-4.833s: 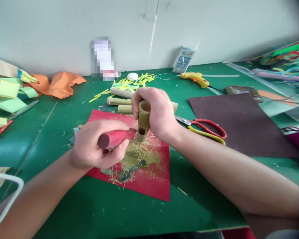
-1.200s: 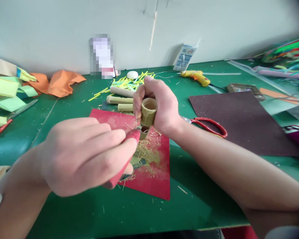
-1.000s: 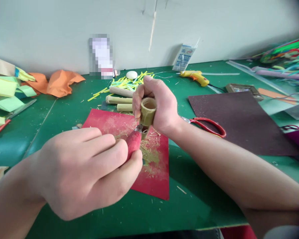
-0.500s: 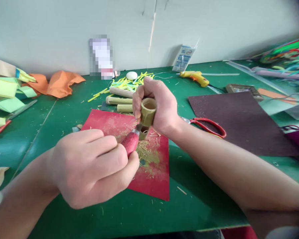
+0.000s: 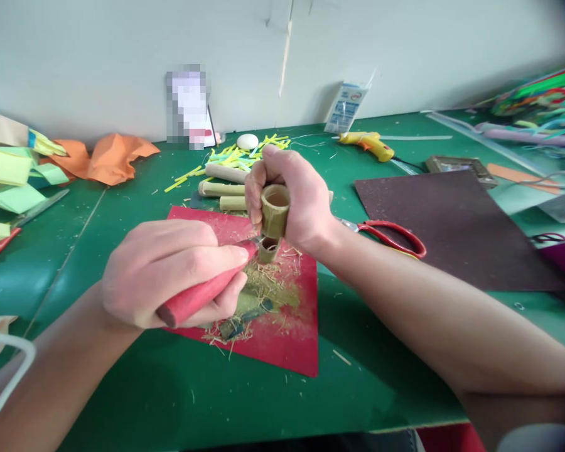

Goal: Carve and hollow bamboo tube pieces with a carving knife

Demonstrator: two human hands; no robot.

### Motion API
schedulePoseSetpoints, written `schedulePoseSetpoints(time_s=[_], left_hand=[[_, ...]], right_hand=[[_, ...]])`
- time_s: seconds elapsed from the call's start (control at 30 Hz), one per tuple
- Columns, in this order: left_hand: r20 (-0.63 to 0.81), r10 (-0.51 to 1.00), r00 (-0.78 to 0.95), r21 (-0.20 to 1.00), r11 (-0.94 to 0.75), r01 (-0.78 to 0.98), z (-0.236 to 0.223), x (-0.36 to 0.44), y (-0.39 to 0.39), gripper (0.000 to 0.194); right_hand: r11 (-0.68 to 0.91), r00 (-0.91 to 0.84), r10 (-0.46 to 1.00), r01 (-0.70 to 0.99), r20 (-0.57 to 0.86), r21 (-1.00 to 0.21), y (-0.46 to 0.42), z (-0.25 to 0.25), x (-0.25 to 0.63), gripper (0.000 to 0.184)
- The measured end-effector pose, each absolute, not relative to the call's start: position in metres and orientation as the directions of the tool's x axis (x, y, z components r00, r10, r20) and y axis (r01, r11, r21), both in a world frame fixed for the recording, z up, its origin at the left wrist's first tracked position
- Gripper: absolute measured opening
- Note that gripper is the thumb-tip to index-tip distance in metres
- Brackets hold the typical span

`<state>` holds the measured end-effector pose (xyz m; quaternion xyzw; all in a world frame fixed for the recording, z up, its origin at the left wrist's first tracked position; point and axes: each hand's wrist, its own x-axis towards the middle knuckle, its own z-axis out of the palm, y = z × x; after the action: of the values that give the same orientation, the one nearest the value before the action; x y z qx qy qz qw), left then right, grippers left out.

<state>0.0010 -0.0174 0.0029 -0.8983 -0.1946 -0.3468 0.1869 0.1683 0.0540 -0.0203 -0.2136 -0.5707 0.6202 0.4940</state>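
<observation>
Tool and tube, one in each of our hands, above a red sheet.

Our left hand is closed around the tool's red handle, fingers curled over it, the butt sticking out toward us; the metal tip sits at the notch in the tube's side, though we cannot tell how deep it reaches. Our right hand is wrapped around the tube, thumb on top, leaving the hollow mouth facing up toward us and the notched end below. Under both hands, shavings and a dark strip lie on the sheet; scissors rest just beside our right wrist.
</observation>
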Motion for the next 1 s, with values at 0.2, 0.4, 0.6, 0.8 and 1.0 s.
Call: schedulePoseSetpoints(time_s=[0.2, 0.4, 0.6, 0.8, 1.0], left_hand=[[0.786, 0.352, 0.509, 0.014, -0.833, 0.554, -0.012, -0.003, -0.014, 0.027], [0.773, 0.519, 0.364, 0.241, -0.772, 0.588, -0.011, 0.002, -0.018, 0.021], [0.760, 0.575, 0.305, 0.305, -0.729, 0.613, -0.016, 0.003, -0.016, 0.017], [0.674, 0.675, 0.302, 0.437, -0.693, 0.574, -0.043, -0.004, -0.001, 0.011], [0.748, 0.581, 0.320, 0.355, -0.758, 0.547, -0.044, -0.003, -0.005, 0.014]], right_hand=[[0.169, -0.427, 0.843, -0.367, 0.327, -0.915, 0.055, -0.021, 0.168, 0.059], [0.171, -0.432, 0.836, -0.383, 0.340, -0.908, 0.056, -0.024, 0.169, 0.057], [0.153, -0.424, 0.851, -0.363, 0.310, -0.919, 0.052, -0.021, 0.169, 0.057], [0.202, -0.417, 0.855, -0.278, 0.308, -0.939, 0.048, -0.018, 0.170, 0.054], [0.176, -0.392, 0.858, -0.381, 0.331, -0.908, 0.056, -0.025, 0.172, 0.055]])
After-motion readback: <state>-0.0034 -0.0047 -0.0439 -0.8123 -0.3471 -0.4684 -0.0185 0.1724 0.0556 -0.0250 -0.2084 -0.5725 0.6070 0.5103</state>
